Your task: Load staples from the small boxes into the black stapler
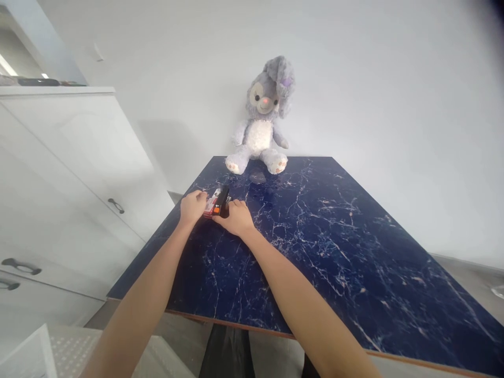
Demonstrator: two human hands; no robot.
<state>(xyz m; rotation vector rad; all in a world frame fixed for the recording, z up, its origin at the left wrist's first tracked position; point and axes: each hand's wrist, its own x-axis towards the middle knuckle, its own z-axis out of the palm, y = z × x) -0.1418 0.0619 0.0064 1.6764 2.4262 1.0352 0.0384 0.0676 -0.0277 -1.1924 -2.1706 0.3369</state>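
Observation:
A small red-and-white box [210,205] lies on the left part of the dark blue table, side by side with a black box with an orange patch [217,210]. My left hand [192,207] has its fingers curled against the left side of the red-and-white box. From the right, my right hand [235,216] closes on the black box, its thumb at the near end and its fingers bent along the far right side. The fingertips of both hands are partly hidden.
The blue marbled table [307,247] reaches back to a white wall. A grey plush rabbit [260,121] sits at the far edge against the wall. White cabinets [71,173] with dark handles stand on the left. A white perforated item [73,352] is below at the lower left.

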